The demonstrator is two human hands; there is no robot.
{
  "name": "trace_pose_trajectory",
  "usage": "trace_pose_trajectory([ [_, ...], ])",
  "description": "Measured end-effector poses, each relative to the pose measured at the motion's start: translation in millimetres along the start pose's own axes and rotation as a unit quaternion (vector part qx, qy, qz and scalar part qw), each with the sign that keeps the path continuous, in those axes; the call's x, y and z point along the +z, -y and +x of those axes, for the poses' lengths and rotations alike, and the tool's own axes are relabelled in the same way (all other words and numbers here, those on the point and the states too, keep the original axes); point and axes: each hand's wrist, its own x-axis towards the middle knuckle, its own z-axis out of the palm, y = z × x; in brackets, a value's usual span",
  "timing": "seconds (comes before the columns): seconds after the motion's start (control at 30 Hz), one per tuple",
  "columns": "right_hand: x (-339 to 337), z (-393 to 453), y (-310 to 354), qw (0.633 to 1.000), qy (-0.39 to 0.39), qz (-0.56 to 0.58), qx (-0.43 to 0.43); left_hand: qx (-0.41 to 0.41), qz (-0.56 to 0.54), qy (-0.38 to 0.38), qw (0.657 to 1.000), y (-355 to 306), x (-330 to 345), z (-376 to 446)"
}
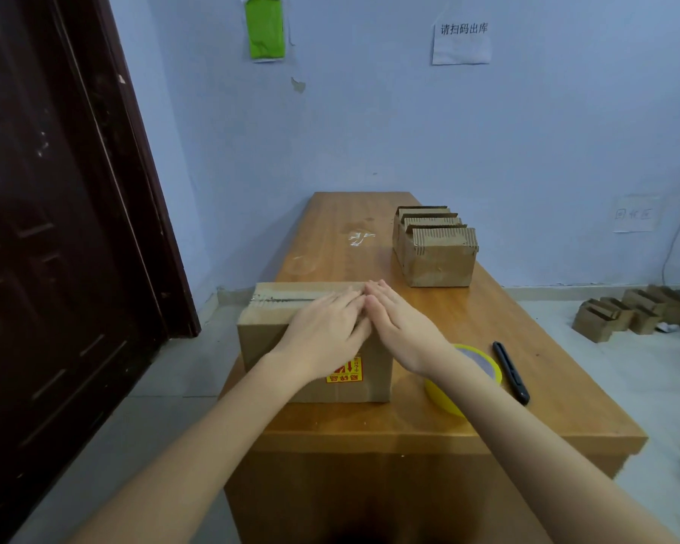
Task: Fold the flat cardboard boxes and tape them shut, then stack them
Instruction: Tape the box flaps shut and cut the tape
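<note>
Both grips lie flat, fingers straight, holding nothing: the left hand [326,323] and right hand [393,327] press the taped seam on top of the folded cardboard box [315,347] at the counter's [527,386] left edge. Judging from this, the box is nearly sealed; stacking remains. Tape roll [448,394] and knife [511,373] sit near the right edge.

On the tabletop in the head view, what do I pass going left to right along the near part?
Cardboard box under both flat hands, left hand, right hand → yellow tape roll → black utility knife.
</note>
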Motion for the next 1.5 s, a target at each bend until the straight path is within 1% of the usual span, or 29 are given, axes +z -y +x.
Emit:
trace_pose_trajectory([
  [0.07,0.0,1.4,-4.4,1.000,-0.010,-0.025,-0.005,0.006,0.038,0.027,0.999,13.7,-2.9,-4.3],
  [0.13,-0.3,2.6,-6.1,0.998,-0.005,-0.056,-0.012,-0.007,0.058,0.047,0.997,32.4,-7.0,-11.9],
  [0.27,3.1,4.2,-6.1,0.998,-0.004,-0.054,-0.009,-0.079,0.042,0.043,0.995,66.5,-17.1,-36.7],
  [0.3,3.4,4.6,-6.2,0.999,-0.003,-0.043,-0.006,-0.104,0.014,0.026,0.994,74.4,-17.2,-42.8],
  [0.33,3.8,5.0,-5.9,1.000,0.001,-0.022,0.000,-0.130,-0.043,-0.004,0.991,79.4,-16.5,-48.1],
  [0.37,4.3,5.2,-6.2,1.000,0.007,0.008,0.009,-0.159,-0.117,-0.040,0.980,82.1,-13.3,-52.0],
  [0.43,6.5,4.3,-6.5,0.996,0.009,0.087,0.032,-0.224,-0.262,-0.093,0.934,78.1,-5.1,-55.1],
  [0.5,10.5,1.8,-6.9,0.986,-0.005,0.161,0.050,-0.288,-0.385,-0.124,0.868,68.5,1.1,-54.1],
  [0.53,12.4,0.5,-6.7,0.981,-0.014,0.185,0.050,-0.309,-0.437,-0.139,0.833,64.4,2.2,-53.4],
  [0.57,13.4,0.3,-7.2,0.979,-0.020,0.197,0.047,-0.318,-0.475,-0.152,0.807,62.2,1.9,-52.6],
  [0.6,13.5,0.8,-8.2,0.979,-0.022,0.198,0.044,-0.318,-0.496,-0.161,0.792,61.3,0.8,-52.0],
  [0.63,12.8,2.7,-10.5,0.981,-0.021,0.189,0.042,-0.314,-0.505,-0.161,0.788,61.7,-0.3,-51.9],
  [0.7,8.4,9.3,-17.6,0.988,-0.004,0.149,0.047,-0.295,-0.498,-0.143,0.802,61.9,-0.5,-55.5],
  [0.77,1.6,18.5,-25.5,0.994,0.009,0.091,0.064,-0.261,-0.470,-0.121,0.834,58.0,1.7,-64.0],
  [0.8,-2.5,23.0,-28.2,0.996,-0.003,0.048,0.074,-0.245,-0.446,-0.112,0.854,55.9,3.4,-69.1],
  [0.87,-10.3,32.2,-32.6,0.990,-0.081,-0.079,0.079,-0.212,-0.342,-0.094,0.911,52.2,7.5,-79.2],
  [0.9,-12.9,35.8,-33.7,0.977,-0.130,-0.151,0.072,-0.189,-0.267,-0.087,0.941,49.1,8.5,-82.7],
  [0.93,-14.0,37.9,-34.1,0.958,-0.179,-0.216,0.056,-0.164,-0.198,-0.086,0.963,45.5,8.3,-85.0],
  [0.97,-13.8,38.9,-34.8,0.940,-0.219,-0.260,0.032,-0.140,-0.142,-0.094,0.975,41.8,7.1,-86.2],
  [1.0,-12.9,37.9,-33.9,0.927,-0.252,-0.278,0.002,-0.118,-0.100,-0.108,0.982,39.6,6.6,-86.2],
  [1.07,-7.6,30.0,-28.9,0.921,-0.292,-0.248,-0.072,-0.081,-0.038,-0.134,0.987,35.4,6.3,-82.7],
  [1.1,-4.3,24.2,-25.1,0.929,-0.281,-0.216,-0.104,-0.066,-0.017,-0.141,0.988,33.9,7.7,-79.9],
  [1.17,1.3,10.3,-15.7,0.949,-0.229,-0.157,-0.152,-0.045,0.010,-0.144,0.989,28.7,8.6,-73.2],
  [1.23,4.9,-3.2,-11.2,0.957,-0.189,-0.138,-0.170,-0.036,0.027,-0.130,0.991,21.3,7.0,-66.2],
  [1.33,4.0,-14.7,-14.5,0.970,-0.165,-0.118,-0.133,-0.026,0.037,-0.118,0.992,10.3,4.2,-55.9],
  [1.4,-1.5,-18.6,-20.2,0.975,-0.170,-0.105,-0.093,-0.025,0.041,-0.128,0.991,4.8,6.3,-49.5],
  [1.5,-13.0,-23.7,-34.5,0.973,-0.185,-0.133,-0.042,-0.037,0.056,-0.140,0.988,-5.6,8.4,-41.5],
])
